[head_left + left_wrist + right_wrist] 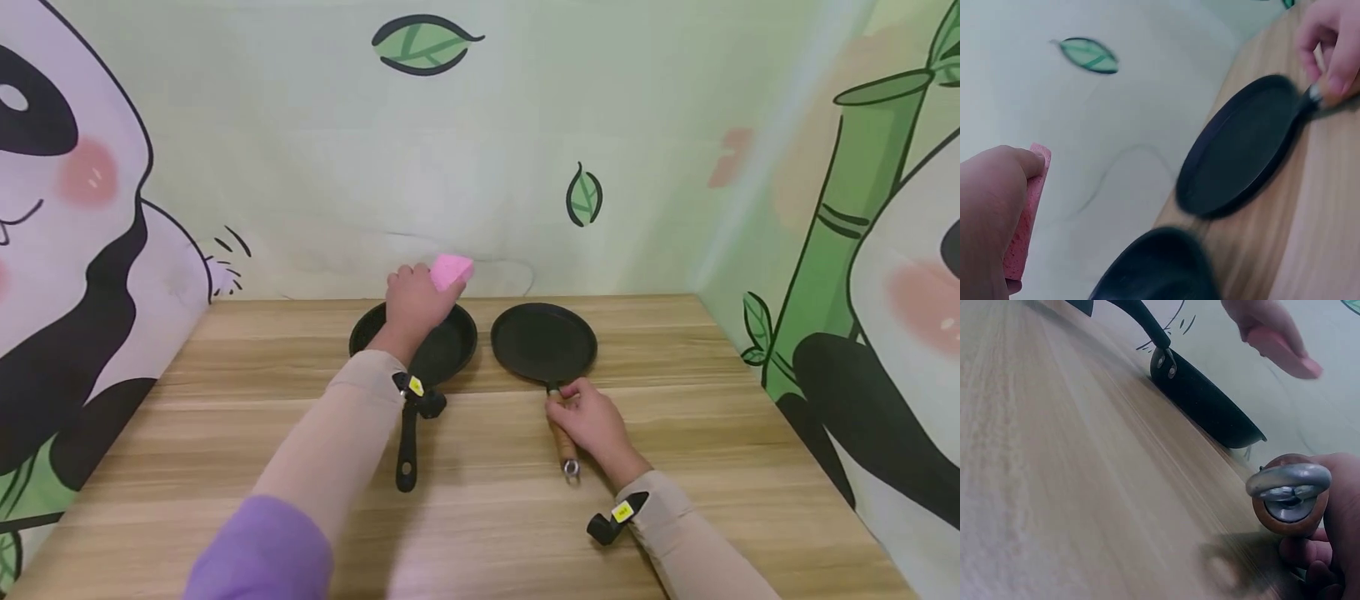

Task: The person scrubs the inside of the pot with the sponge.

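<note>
A pink sponge (452,271) is pinched in my left hand (417,302), raised above the black frying pan (450,346) on the left. In the left wrist view the sponge (1025,219) shows edge-on between thumb and fingers. My right hand (596,425) grips the wooden handle (564,442) of a flat black griddle pan (543,342), near where handle meets pan. The right wrist view shows the handle's metal hanging ring (1288,481) up close. Both pans sit side by side on the table, handles toward me. My left forearm hides part of the frying pan.
The wood-grain table (480,517) reaches back to a wall (637,100) painted with pandas, leaves and bamboo. The frying pan's black handle (407,450) points toward the near edge. Each wrist carries a small black camera (617,518).
</note>
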`<act>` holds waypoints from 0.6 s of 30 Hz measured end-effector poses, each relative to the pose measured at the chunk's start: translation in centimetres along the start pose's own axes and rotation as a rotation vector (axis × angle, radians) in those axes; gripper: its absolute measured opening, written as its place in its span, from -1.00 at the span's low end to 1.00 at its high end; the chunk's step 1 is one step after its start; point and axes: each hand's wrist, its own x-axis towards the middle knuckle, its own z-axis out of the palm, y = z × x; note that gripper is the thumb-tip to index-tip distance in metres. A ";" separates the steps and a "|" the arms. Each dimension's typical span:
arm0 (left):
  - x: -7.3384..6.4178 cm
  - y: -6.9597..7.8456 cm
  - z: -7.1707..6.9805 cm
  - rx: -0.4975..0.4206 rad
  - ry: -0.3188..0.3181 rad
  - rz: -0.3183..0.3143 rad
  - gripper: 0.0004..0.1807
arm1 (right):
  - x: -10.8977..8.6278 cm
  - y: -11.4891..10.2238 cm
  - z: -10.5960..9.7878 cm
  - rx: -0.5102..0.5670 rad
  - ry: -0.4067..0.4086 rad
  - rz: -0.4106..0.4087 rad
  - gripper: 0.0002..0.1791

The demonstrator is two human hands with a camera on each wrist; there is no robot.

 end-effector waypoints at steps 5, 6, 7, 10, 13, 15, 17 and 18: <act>-0.4 2.7 2.2 0.033 -0.036 0.067 -0.23 | -0.1 -0.2 -0.1 0.011 0.005 0.002 -0.57; -0.6 3.2 2.6 0.036 -0.041 0.081 -0.23 | -0.1 -0.2 -0.1 0.012 0.005 0.004 -0.57; -0.7 3.5 3.0 0.037 -0.041 0.093 -0.23 | 0.0 -0.2 -0.1 0.016 0.003 0.004 -0.57; -1.1 4.4 4.1 0.018 -0.048 0.111 -0.17 | 0.0 -0.1 -0.1 0.015 -0.004 0.004 -0.57; -1.5 4.8 5.3 -0.014 -0.057 0.125 -0.13 | 0.1 0.0 0.1 0.010 -0.008 0.007 -0.57; -1.8 5.0 6.0 -0.030 -0.063 0.152 -0.15 | 0.1 0.1 0.2 0.006 -0.005 0.010 -0.58; -2.1 5.2 6.6 -0.050 -0.065 0.190 -0.23 | 0.0 0.2 0.2 0.008 -0.001 0.014 -0.58; -2.2 5.2 6.9 -0.047 -0.067 0.209 -0.25 | 0.0 0.2 0.3 0.011 0.000 0.015 -0.58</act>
